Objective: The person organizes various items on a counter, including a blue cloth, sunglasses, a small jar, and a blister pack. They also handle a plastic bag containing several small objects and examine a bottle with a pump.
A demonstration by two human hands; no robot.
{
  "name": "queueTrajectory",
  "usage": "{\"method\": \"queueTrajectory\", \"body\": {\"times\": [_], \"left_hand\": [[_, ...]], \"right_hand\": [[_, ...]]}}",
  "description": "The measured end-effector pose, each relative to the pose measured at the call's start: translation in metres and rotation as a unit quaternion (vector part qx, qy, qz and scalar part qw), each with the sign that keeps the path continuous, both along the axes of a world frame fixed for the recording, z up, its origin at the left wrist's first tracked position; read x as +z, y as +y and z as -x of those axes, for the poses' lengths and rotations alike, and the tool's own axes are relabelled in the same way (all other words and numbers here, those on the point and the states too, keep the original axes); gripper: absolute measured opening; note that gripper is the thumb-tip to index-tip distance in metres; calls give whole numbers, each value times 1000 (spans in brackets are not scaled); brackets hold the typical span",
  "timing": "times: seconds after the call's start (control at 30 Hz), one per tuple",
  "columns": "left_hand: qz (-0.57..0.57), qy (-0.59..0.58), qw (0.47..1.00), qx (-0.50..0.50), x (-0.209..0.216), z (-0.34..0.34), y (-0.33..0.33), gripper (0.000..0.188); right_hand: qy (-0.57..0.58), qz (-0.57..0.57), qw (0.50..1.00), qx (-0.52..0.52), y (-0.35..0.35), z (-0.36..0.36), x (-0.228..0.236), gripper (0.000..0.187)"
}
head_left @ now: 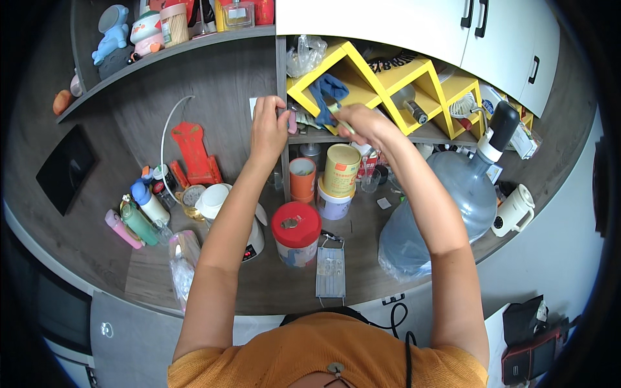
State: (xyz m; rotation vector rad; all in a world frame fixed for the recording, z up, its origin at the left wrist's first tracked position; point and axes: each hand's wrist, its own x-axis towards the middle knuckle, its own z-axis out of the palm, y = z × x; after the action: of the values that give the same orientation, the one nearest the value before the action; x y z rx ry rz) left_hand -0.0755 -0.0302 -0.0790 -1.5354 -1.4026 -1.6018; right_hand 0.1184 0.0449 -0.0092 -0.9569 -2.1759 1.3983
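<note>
My left hand (268, 128) is raised at the edge of the upright grey shelf panel (281, 71). Its thumb and fingers are apart, with nothing seen between them. Close to its thumb lies a small pink object (292, 122) on the shelf. My right hand (363, 124) is closed on a small pale-green stick-like object (341, 121) with a darker tip, whose kind I cannot make out. Just beyond that tip, a blue cloth (328, 89) hangs over the yellow zigzag rack (359, 95).
Below stand a yellow can (341, 169) on a white tub (334, 205), an orange cup (302, 180) and a red-lidded canister (296, 226). A large water bottle (414, 226) with a pump is beneath my right forearm. A face mask (330, 271) lies in front.
</note>
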Motion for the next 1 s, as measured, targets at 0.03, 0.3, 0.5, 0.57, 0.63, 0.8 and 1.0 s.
{"method": "queueTrajectory", "body": {"times": [0.03, 0.3, 0.5, 0.57, 0.63, 0.8, 1.0], "left_hand": [[3, -3, 1000, 0, 0, 0, 0, 21], [32, -30, 999, -13, 5, -5, -4, 21], [0, -10, 1000, -23, -1, 4, 0, 21], [4, -16, 1000, -27, -1, 2, 0, 20], [6, -21, 999, -30, -1, 1, 1, 20], [8, -19, 1000, -21, 0, -1, -1, 20], [9, -21, 1000, -3, -2, 0, 3, 20]], "right_hand": [[42, 72, 996, 12, 0, 7, 5, 17], [380, 411, 829, -17, 35, 50, 0, 18], [540, 371, 750, -96, 7, 34, -10, 17], [550, 373, 741, -95, -9, 18, -14, 18], [582, 378, 717, -66, -21, 0, -18, 17], [544, 302, 777, -90, -55, -16, -31, 16], [438, 301, 847, -13, -45, -27, -41, 23]]}}
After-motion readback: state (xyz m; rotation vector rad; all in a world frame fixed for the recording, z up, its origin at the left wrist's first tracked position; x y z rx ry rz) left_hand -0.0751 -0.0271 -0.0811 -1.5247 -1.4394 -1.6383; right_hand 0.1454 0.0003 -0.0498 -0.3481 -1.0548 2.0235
